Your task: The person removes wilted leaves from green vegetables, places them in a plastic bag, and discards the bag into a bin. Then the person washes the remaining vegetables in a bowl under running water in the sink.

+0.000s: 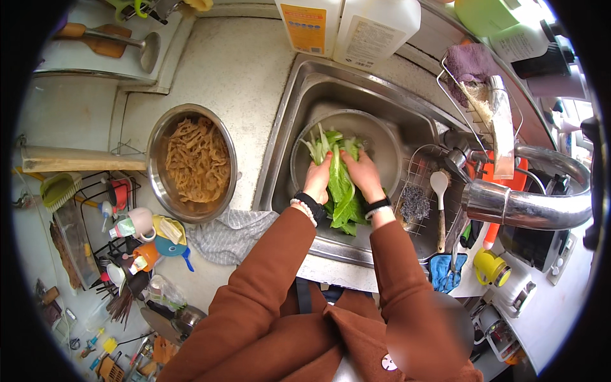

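Note:
Long green leafy vegetables (pixel 340 184) are gathered between my two hands over a round metal basin (pixel 382 138) standing in a stainless steel sink (pixel 315 81). My left hand (pixel 319 179) grips the bunch from the left side, its fingers partly hidden by leaves. On the other side, my right hand (pixel 363 175) holds the same bunch. Pale stems point up and left, while the leaf ends hang down over the basin's near rim. To the left, a steel bowl (pixel 157 191) on the counter holds brown, shredded-looking food (pixel 196 160) in liquid.
A chrome faucet (pixel 513 205) reaches in from the right above a wire rack (pixel 417 191) with a steel scouring pad (pixel 414 202) and a white-headed brush (pixel 439 184). A grey cloth (pixel 234 234) lies left of the sink. Two large white jugs (pixel 377 31) stand behind it.

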A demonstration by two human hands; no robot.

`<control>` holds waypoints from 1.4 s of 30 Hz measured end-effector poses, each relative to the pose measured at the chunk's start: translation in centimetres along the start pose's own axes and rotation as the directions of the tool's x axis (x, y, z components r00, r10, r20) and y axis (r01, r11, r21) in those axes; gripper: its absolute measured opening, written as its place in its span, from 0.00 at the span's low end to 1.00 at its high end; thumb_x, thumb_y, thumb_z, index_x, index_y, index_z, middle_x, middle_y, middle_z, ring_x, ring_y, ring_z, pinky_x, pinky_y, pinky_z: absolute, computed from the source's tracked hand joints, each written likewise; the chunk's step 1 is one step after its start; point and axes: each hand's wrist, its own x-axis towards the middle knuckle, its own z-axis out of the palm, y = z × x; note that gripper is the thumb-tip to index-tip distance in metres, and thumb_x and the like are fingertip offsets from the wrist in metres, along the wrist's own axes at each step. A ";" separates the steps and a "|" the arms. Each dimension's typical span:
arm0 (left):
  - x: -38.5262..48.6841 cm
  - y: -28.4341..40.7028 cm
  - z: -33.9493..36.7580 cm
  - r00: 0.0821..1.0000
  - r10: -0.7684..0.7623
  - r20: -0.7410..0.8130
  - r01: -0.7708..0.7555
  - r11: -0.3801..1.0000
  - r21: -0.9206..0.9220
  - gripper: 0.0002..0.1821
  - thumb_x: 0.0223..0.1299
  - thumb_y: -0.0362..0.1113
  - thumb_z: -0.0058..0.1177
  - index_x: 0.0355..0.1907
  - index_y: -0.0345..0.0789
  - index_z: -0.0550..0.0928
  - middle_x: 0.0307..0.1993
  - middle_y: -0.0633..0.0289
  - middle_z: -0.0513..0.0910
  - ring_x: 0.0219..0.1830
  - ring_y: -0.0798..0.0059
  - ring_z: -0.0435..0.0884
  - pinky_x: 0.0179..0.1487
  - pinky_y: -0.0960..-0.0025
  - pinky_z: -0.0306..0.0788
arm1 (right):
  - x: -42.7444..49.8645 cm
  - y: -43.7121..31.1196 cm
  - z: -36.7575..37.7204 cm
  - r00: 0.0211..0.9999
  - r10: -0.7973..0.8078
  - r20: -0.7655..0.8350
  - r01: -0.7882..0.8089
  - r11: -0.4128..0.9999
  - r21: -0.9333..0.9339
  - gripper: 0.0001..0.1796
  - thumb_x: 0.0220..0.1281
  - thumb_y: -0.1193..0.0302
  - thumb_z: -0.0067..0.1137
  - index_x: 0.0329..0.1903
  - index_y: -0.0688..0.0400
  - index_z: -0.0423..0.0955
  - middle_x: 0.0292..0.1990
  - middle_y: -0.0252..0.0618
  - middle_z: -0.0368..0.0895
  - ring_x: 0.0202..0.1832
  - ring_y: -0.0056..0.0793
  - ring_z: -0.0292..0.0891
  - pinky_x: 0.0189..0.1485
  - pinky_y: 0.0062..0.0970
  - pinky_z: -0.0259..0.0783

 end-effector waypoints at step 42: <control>3.4 -0.2 -1.4 0.991 0.043 -0.129 -0.034 0.997 0.073 0.33 0.70 0.38 0.50 0.74 0.34 0.59 0.69 0.49 0.69 0.69 0.57 0.68 0.69 0.58 0.62 | 3.8 -3.8 1.1 0.990 -0.104 -0.094 0.069 0.945 -0.320 0.43 0.54 0.47 0.69 0.71 0.45 0.66 0.72 0.57 0.51 0.66 0.70 0.61 0.62 0.54 0.70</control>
